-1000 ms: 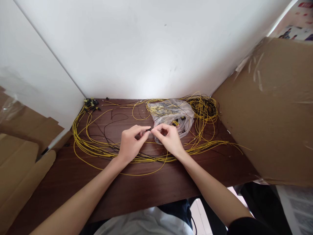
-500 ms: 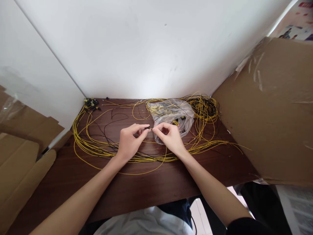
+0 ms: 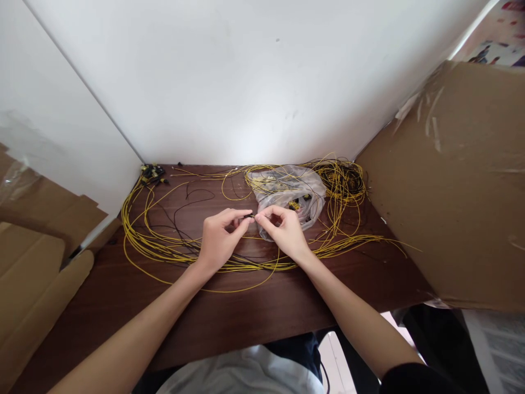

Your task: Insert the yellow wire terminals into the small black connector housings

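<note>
My left hand [image 3: 223, 235] pinches a small black connector [image 3: 248, 215] between thumb and fingertips. Right beside it, my right hand [image 3: 283, 227] is closed on a thin yellow wire [image 3: 254, 216] whose end meets the connector; how deep it sits in there is too small to tell. Below and around both hands lies a long loop of yellow and black wires [image 3: 164, 253]. Behind my right hand is a crumpled clear plastic bag [image 3: 315, 191] with small yellow and black parts inside.
Black and yellow connectors [image 3: 152, 174] are heaped at the table's back left corner. A tangled wire bundle [image 3: 342, 183] lies at the back right. Cardboard panels [image 3: 451, 191] stand on both sides, and a white wall [image 3: 229, 82] closes off the back of the brown table [image 3: 254, 314].
My two hands have come very slightly closer together, so less of the yellow wire shows between the fingertips. The other things stay where they were.
</note>
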`<state>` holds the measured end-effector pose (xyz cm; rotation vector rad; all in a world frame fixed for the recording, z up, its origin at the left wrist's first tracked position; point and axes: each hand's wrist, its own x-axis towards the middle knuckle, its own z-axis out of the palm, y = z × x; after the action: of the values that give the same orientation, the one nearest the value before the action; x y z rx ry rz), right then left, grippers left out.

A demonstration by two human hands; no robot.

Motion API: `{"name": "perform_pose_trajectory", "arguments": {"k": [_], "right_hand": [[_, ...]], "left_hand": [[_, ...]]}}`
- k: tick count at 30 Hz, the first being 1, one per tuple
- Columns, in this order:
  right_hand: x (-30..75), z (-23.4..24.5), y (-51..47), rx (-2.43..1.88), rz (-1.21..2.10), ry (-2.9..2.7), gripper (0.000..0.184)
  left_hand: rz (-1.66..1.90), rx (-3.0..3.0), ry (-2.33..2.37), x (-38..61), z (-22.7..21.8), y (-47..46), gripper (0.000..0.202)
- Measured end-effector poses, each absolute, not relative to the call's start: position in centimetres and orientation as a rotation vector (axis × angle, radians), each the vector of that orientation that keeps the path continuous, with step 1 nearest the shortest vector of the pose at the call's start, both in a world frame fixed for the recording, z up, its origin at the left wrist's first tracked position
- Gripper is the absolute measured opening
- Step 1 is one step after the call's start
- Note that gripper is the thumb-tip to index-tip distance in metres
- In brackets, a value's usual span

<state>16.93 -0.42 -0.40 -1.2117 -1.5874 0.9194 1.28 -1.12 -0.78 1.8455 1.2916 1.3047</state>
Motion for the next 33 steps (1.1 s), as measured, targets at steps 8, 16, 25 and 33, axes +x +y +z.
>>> {"name": "perform_pose_trajectory", "arguments": {"k": [8, 16, 25, 33], "right_hand": [[16.79, -0.23, -0.55, -1.186, 0.925, -1.586, 0.016], [16.72, -0.21, -0.60, -1.193, 0.907, -1.619, 0.017], [16.77, -0.11, -0.53, -1.225, 0.898, -1.587, 0.016], [16.78, -0.14, -0.55, -1.210, 0.896, -1.585, 0.016]], "left_hand": [[1.304, 1.851, 1.290, 1.32, -0.97, -1.13, 0.019], [1.277, 1.899, 1.297, 1.34, -0.85, -1.20, 0.017], [1.266, 1.852, 1.315, 1.16, -0.93, -0.88, 0.020], [1.280, 1.832, 1.293, 1.06, -1.13, -0.75, 0.021]]}}
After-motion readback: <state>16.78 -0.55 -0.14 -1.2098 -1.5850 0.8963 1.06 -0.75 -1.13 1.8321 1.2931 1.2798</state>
